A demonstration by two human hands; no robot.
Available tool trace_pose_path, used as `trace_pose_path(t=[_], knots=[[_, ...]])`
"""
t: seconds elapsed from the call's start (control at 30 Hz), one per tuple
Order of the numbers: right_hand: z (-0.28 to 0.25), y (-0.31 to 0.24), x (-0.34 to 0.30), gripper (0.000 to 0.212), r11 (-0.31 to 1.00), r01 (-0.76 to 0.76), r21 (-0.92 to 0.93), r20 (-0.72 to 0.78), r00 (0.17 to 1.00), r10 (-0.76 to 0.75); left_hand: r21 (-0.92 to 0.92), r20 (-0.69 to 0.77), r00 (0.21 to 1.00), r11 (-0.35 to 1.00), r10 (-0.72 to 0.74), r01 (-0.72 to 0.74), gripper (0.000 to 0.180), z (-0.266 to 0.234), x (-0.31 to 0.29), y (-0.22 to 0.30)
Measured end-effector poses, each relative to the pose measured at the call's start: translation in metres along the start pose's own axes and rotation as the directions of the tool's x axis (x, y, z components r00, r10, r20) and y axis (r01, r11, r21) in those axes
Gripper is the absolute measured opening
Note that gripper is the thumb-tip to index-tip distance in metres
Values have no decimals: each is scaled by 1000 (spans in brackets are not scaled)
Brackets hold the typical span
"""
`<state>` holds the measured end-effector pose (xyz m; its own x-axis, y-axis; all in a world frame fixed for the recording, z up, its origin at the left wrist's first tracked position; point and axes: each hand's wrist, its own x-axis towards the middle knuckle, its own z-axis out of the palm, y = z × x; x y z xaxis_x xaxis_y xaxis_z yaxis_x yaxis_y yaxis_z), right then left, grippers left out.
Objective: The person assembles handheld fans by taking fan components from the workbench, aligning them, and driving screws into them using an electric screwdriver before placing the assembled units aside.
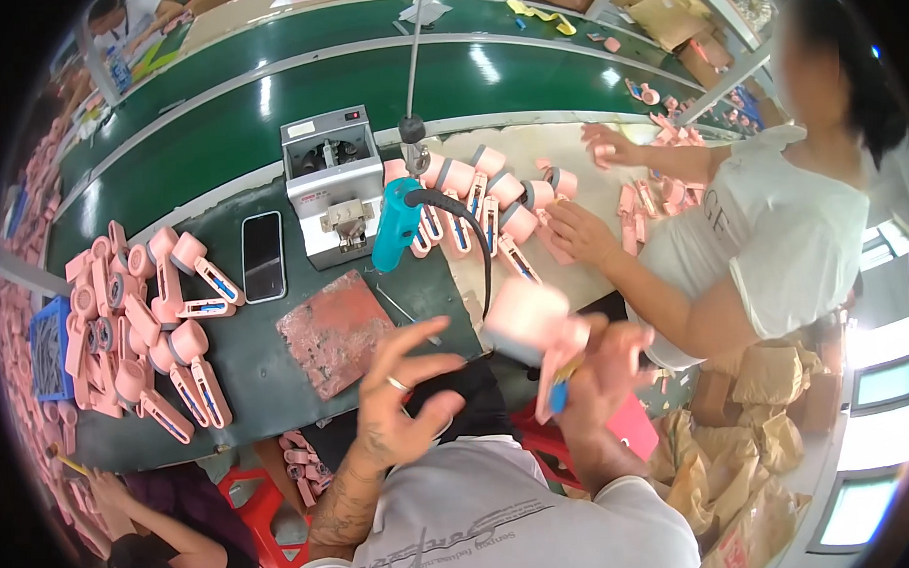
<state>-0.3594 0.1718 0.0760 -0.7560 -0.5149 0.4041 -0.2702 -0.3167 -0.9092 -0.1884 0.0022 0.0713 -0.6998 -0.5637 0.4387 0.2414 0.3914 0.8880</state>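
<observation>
My right hand [602, 364] grips a pink handheld device [534, 326] by its handle, held up just above my lap at the counter's [247, 376] near edge. My left hand [398, 396] hovers beside it, fingers [421, 335] spread and holding nothing. A teal electric screwdriver [397, 224] hangs over the counter beyond.

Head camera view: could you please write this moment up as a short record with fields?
Setting: dark worktable beside green conveyor belts
Right hand: grips a pink handheld device, blurred
Left hand: open, fingers spread, holding nothing, ring on one finger
Left of table: pile of pink devices
Centre: grey screw feeder machine, black phone, reddish pad, teal hanging screwdriver
Co-worker: white-shirted person, hands on more pink devices
</observation>
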Motion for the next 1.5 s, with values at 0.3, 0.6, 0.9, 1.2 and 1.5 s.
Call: trace_pose_path(t=[0.3, 0.6, 0.9, 1.2, 1.5], knots=[[-28, 82, 192, 24, 982, -179, 59, -154, 970, 186, 296, -297, 949, 934, -109, 200, 12, -44, -19, -49], [-144, 227, 309, 42, 739, -70, -670, -261, 954, -146, 355, -275, 958, 917, -80, 179, 10, -41, -18, -50], [-173, 250, 273, 50, 169, -324, -931, -365, 855, -368, 380, -291, 946, 890, -141, 250, 7, -37, -14, -49], [37, 28, 32, 22, 807, 588, -55, 572, 681, -458, 425, -275, 956, 878, -105, 219, 8, -33, -10, -57], [163, 98, 96, 51, 990, -122, -75, 504, 852, 143, 112, -412, 833, 887, -369, 448, 14, -30, -15, -60]])
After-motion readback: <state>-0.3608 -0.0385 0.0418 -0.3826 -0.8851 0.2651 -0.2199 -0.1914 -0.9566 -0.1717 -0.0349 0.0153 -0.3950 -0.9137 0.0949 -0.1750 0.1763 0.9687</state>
